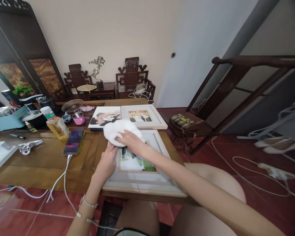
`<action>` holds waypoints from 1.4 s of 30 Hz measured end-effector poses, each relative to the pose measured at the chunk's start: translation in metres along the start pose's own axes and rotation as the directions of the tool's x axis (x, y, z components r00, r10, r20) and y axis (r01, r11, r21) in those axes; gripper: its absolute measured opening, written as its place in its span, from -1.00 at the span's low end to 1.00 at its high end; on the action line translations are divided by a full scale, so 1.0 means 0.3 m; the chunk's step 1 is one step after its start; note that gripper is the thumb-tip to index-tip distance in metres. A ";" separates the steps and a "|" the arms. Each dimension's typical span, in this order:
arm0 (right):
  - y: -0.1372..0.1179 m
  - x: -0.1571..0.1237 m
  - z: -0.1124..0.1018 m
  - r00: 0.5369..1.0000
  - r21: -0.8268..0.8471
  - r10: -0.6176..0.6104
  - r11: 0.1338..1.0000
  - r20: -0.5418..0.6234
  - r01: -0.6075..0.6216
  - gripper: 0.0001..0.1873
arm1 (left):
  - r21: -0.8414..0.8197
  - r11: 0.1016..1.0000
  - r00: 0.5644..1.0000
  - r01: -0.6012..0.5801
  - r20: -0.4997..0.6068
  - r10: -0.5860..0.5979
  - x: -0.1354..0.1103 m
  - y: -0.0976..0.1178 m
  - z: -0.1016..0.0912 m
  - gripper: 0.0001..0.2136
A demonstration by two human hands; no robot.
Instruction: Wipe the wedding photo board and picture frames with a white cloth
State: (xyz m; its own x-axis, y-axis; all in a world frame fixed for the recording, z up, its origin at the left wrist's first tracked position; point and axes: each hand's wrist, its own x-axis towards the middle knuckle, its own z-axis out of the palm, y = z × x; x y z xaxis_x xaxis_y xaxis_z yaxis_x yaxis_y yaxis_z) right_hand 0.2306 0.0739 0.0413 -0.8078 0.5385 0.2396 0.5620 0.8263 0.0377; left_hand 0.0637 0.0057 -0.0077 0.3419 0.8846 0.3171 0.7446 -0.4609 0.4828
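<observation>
A large white picture frame [147, 183] with a photo lies flat on the wooden table [46, 157] in front of me. My right hand [131, 140] presses a white cloth [116, 130] down on the frame's upper left part, fingers closed over the cloth. My left hand [108, 162] rests on the frame's left edge, its fingers curled against the rim. Beyond this frame lie a smaller white frame [144, 116] and a photo print [105, 117], side by side.
A phone [73, 141] with a white cable lies left of the frame. Further left stand an oil bottle [55, 124], a pink cup [78, 118], pots, a blue bin [7, 119] and a power strip [0, 155]. Carved chairs line the wall; a dark wooden chair [211, 108] is to the right.
</observation>
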 end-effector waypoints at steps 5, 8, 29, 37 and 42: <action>0.070 -0.134 -0.066 0.992 -0.053 0.114 0.992 0.051 -0.112 -0.42 | 0.028 0.997 0.998 0.065 0.015 -0.066 -0.009 -0.010 0.014 -0.42; 0.124 -0.232 -0.112 0.979 -0.092 0.188 0.979 0.076 -0.181 -0.40 | 0.022 0.998 0.998 0.063 0.013 -0.064 -0.014 -0.010 0.016 -0.41; -0.269 -0.626 -0.198 0.974 -0.062 0.224 0.973 0.019 -0.223 -0.46 | 0.051 0.998 0.999 0.047 0.020 -0.048 -0.013 -0.008 0.012 -0.39; -0.051 -0.448 -0.104 0.909 -0.156 0.415 0.902 0.047 -0.403 -0.25 | 0.023 0.999 0.998 0.036 0.042 -0.037 -0.015 -0.009 0.003 -0.38; 0.072 -0.337 -0.079 0.919 -0.178 0.389 0.911 0.065 -0.373 -0.30 | 0.012 1.000 0.998 0.027 0.061 -0.028 -0.010 -0.003 -0.008 -0.36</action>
State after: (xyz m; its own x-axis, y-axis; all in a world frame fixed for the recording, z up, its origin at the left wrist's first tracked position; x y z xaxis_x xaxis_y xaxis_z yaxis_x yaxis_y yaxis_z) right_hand 0.3285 0.0334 0.0408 -0.5352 0.8270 0.1718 0.8447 0.5223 0.1173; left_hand 0.0605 0.0032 -0.0071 0.3553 0.8997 0.2535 0.7602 -0.4359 0.4817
